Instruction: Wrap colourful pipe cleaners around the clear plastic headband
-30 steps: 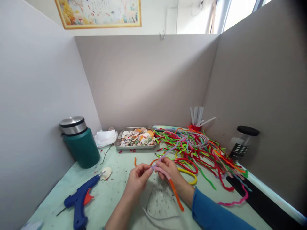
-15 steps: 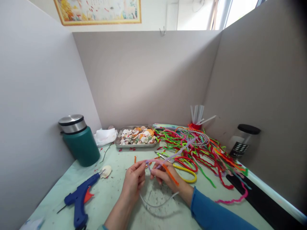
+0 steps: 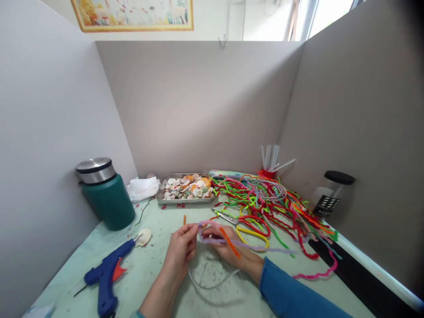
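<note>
My left hand (image 3: 181,249) is closed, its thumb and forefinger pinching a light purple pipe cleaner (image 3: 261,248) where it wraps at the fingertips. A pink pipe cleaner with a short orange piece (image 3: 229,242) runs from there across my right hand (image 3: 228,247). My right hand's fingers are curled behind the purple strand, which trails off over the back of that hand to the right. The fingertips are partly hidden. A thin greyish-white band (image 3: 212,287) curves from under my left hand over the table. Scissors (image 3: 247,227) with red and yellow handles lie just beyond my right hand.
A blue glue gun (image 3: 107,276) lies at left, its nozzle by a pale shell disc (image 3: 145,237). Behind stand a green bottle (image 3: 109,198) and a metal tray (image 3: 185,202) of shells. Pipe cleaners (image 3: 258,198) heap at right, near a black-lidded jar (image 3: 331,192). Grey partitions (image 3: 198,101) enclose the table.
The purple pipe cleaner's free end has swung down from pointing up and away to lying across my right hand toward the right. My left hand keeps its pinch. The view has shifted slightly.
</note>
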Motion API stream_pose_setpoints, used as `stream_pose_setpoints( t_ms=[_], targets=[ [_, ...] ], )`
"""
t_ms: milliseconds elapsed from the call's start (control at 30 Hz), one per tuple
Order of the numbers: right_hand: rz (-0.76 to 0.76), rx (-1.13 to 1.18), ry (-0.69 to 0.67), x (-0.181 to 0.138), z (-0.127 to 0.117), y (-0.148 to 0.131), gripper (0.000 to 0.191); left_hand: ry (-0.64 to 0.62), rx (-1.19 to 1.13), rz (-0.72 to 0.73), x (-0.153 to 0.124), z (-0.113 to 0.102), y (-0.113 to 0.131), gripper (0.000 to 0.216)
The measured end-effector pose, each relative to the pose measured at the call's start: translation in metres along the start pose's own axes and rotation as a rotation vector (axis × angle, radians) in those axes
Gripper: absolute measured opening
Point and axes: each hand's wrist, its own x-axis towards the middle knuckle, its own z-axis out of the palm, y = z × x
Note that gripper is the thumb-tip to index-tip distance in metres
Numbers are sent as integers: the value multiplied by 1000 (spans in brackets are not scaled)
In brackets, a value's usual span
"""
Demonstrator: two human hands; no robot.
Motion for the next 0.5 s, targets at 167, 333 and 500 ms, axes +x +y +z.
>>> stream_pose_setpoints(
  t_ms=[167, 333, 500],
  targets=[
    [305, 317, 180, 7, -3, 4, 24, 12, 148, -9, -3, 4, 0, 34],
    [397, 565, 105, 7, -9, 3, 28, 42, 265, -9, -3, 8, -1, 42],
    [396, 705, 10, 6, -11, 8, 20, 4, 296, -12, -4, 8, 1, 40]
  ],
)
